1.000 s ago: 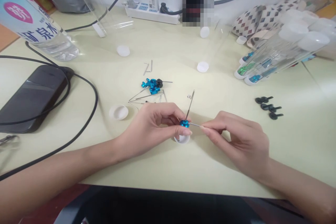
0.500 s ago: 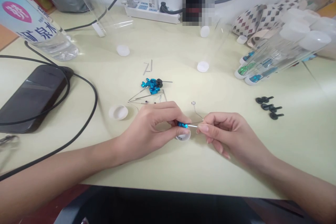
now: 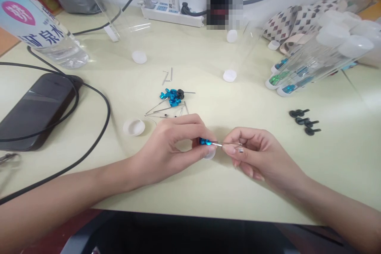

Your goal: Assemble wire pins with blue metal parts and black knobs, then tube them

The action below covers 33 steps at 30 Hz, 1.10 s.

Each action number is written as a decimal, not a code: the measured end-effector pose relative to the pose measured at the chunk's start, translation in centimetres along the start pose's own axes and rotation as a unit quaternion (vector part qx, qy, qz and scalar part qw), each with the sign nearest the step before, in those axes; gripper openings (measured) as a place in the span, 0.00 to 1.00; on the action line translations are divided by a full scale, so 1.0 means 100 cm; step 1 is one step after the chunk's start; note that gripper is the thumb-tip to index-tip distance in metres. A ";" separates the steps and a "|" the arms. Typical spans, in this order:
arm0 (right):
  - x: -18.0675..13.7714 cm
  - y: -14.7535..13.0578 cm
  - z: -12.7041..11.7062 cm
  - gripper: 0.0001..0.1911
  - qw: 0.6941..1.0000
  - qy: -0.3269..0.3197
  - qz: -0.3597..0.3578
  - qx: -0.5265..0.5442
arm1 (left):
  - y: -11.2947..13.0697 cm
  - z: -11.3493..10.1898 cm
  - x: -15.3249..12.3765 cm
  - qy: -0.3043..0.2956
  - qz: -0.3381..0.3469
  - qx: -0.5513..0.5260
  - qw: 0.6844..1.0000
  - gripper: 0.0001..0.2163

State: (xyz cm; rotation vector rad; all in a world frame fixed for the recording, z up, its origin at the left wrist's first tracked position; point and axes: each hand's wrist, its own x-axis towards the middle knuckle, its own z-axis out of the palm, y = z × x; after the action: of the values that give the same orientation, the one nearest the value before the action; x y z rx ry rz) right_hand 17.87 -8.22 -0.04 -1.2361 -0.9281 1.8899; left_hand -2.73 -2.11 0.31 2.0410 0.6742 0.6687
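Observation:
My left hand (image 3: 178, 143) is closed, pinching a small blue metal part (image 3: 204, 141) between thumb and fingertips. A thin silver metal rod (image 3: 216, 144) runs from that part to my right hand (image 3: 256, 151), whose thumb and index finger are closed on its other end. A bent thin wire (image 3: 229, 143) also reaches across from the blue part, and its shiny tip lies over my right thumb. Just under my left fingertips a white cap (image 3: 210, 153) is partly hidden. Beyond my left hand lies a pile of blue metal parts (image 3: 172, 96) with thin rods around it.
Several black screws (image 3: 303, 121) lie to the right, below capped clear tubes (image 3: 309, 63) holding coloured parts. A white cap (image 3: 134, 127), a black phone (image 3: 35, 107) with a cable, and a water bottle (image 3: 68, 53) stand left. A power strip (image 3: 172, 15) is behind.
The bent wire has swung round: its round tip pointed away above my right fingers and now lies to the right, over my right thumb. Both hands stay nearly in place.

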 end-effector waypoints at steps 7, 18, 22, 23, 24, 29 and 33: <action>-0.001 -0.001 -0.001 0.16 0.968 0.033 -0.174 -0.176 | 0.000 -0.003 0.005 0.019 -0.126 -0.165 0.978 0.03; -0.009 0.003 -0.009 0.07 0.500 0.150 -0.528 -0.670 | -0.001 0.000 0.006 0.024 -0.156 -0.241 0.958 0.03; -0.010 0.003 -0.008 0.03 0.509 0.145 -0.518 -0.672 | -0.004 0.000 0.006 0.031 -0.142 -0.221 0.964 0.05; -0.010 0.004 -0.008 0.02 0.516 0.147 -0.512 -0.671 | -0.004 0.000 0.006 0.028 -0.143 -0.217 0.965 0.06; -0.009 0.004 -0.008 0.02 0.526 0.149 -0.506 -0.667 | -0.005 0.001 0.006 0.025 -0.147 -0.216 0.965 0.06; -0.009 0.002 -0.003 0.07 0.638 0.145 -0.446 -0.611 | -0.006 0.001 0.005 0.014 -0.156 -0.212 0.965 0.06; -0.009 -0.003 -0.001 0.08 0.760 0.114 -0.361 -0.528 | -0.007 0.001 0.004 0.011 -0.152 -0.203 0.967 0.06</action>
State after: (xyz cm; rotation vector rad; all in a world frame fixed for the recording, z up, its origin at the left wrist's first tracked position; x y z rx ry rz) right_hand 18.25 -8.80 0.54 -1.3105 -2.0785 0.4923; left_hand -2.49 -1.58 -0.23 1.5173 0.7740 0.5930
